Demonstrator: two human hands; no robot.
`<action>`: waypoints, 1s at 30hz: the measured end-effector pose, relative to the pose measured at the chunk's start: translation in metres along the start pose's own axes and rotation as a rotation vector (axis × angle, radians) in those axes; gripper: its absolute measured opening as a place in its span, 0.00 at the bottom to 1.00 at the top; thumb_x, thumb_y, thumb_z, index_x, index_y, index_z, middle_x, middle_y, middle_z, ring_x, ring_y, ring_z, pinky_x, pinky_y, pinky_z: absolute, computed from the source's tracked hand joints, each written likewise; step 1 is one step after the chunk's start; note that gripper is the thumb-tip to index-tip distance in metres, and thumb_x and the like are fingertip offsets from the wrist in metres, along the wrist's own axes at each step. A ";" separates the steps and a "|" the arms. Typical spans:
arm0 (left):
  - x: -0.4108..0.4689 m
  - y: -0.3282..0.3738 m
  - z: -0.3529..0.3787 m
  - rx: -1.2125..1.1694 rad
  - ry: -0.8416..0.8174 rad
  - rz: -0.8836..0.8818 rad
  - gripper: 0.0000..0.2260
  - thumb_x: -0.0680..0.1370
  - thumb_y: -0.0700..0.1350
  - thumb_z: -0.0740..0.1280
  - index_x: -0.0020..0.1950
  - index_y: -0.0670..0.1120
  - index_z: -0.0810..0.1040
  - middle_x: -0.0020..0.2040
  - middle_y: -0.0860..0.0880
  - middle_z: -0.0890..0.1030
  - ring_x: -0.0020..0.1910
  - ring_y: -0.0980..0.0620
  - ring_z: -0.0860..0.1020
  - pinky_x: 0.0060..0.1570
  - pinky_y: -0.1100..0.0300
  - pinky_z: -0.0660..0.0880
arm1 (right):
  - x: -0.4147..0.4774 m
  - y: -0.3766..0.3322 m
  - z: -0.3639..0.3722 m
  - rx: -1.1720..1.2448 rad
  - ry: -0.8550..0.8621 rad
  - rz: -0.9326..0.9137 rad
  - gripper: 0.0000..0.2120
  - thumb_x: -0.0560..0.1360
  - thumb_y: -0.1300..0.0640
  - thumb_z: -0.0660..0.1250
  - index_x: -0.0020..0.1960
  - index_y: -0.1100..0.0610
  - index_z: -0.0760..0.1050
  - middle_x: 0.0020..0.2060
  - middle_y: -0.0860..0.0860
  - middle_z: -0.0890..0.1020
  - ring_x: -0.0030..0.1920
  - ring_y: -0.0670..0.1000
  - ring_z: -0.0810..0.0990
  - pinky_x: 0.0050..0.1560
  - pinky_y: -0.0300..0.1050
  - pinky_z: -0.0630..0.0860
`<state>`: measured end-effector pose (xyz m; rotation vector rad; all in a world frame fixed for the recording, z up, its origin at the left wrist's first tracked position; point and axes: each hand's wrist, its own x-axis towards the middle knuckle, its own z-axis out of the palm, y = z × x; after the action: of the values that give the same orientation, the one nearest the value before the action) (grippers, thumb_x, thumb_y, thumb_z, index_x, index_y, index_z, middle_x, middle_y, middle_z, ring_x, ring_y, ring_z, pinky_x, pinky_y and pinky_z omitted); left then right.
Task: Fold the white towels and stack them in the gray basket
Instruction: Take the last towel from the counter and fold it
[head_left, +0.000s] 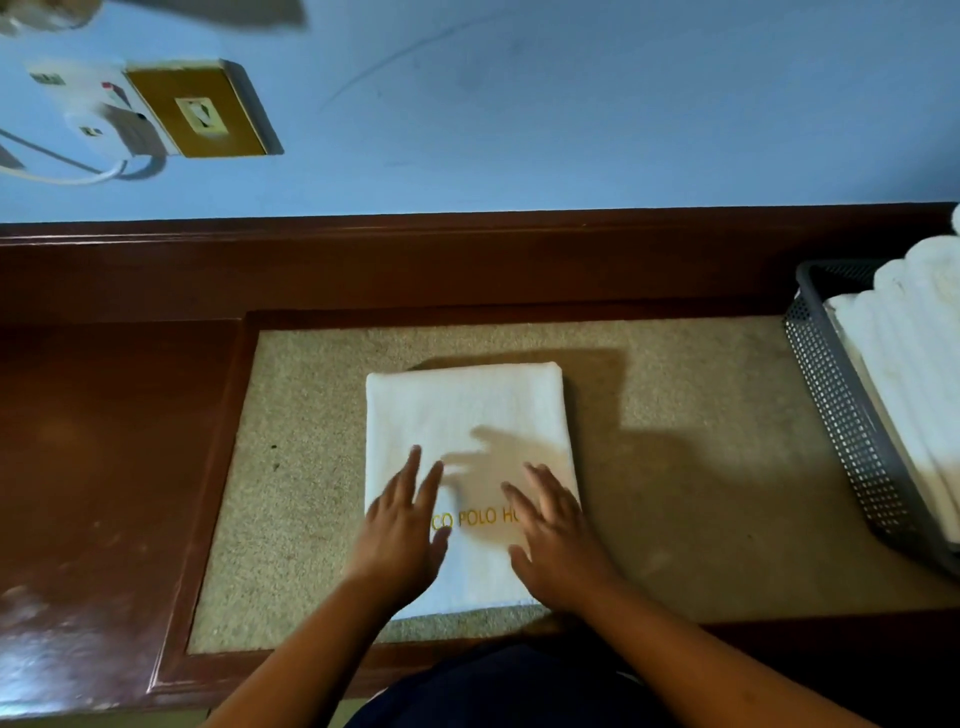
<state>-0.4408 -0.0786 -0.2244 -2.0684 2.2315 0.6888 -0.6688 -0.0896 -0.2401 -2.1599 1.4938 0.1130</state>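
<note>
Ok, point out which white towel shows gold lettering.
The folded towel on the beige mat under the left hand and right hand, with gold letters across it. The towels in the gray basket look plain white.

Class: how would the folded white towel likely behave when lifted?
The folded white towel is layered cloth, so it would probably sag or unfold if lifted by one edge. Flat on the speckled mat, it likely won't roll.

The folded white towel (467, 415) bears gold embroidered letters, readable only as "CO POLO H", the rest covered.
</note>
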 end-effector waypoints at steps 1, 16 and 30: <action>0.006 0.001 0.008 -0.001 -0.043 0.045 0.38 0.82 0.59 0.60 0.83 0.52 0.38 0.81 0.48 0.32 0.82 0.46 0.43 0.77 0.52 0.54 | 0.006 0.002 0.004 -0.023 -0.041 -0.026 0.36 0.79 0.43 0.56 0.81 0.47 0.44 0.80 0.52 0.35 0.79 0.53 0.33 0.79 0.55 0.44; -0.006 -0.051 0.047 0.103 -0.177 -0.030 0.41 0.77 0.75 0.46 0.79 0.56 0.28 0.78 0.52 0.25 0.76 0.52 0.25 0.74 0.46 0.31 | -0.007 0.053 0.028 -0.133 -0.007 0.094 0.42 0.77 0.27 0.42 0.82 0.51 0.40 0.79 0.52 0.33 0.78 0.52 0.30 0.74 0.54 0.32; -0.015 -0.046 0.047 -0.161 -0.099 -0.493 0.43 0.78 0.70 0.55 0.82 0.50 0.38 0.81 0.44 0.52 0.76 0.39 0.60 0.71 0.41 0.61 | -0.003 0.019 0.037 0.260 0.216 0.610 0.41 0.76 0.36 0.59 0.81 0.58 0.53 0.75 0.62 0.62 0.71 0.64 0.64 0.69 0.59 0.64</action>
<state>-0.4081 -0.0499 -0.2761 -2.4548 1.5591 0.9141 -0.6790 -0.0751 -0.2782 -1.4952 2.1203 -0.1059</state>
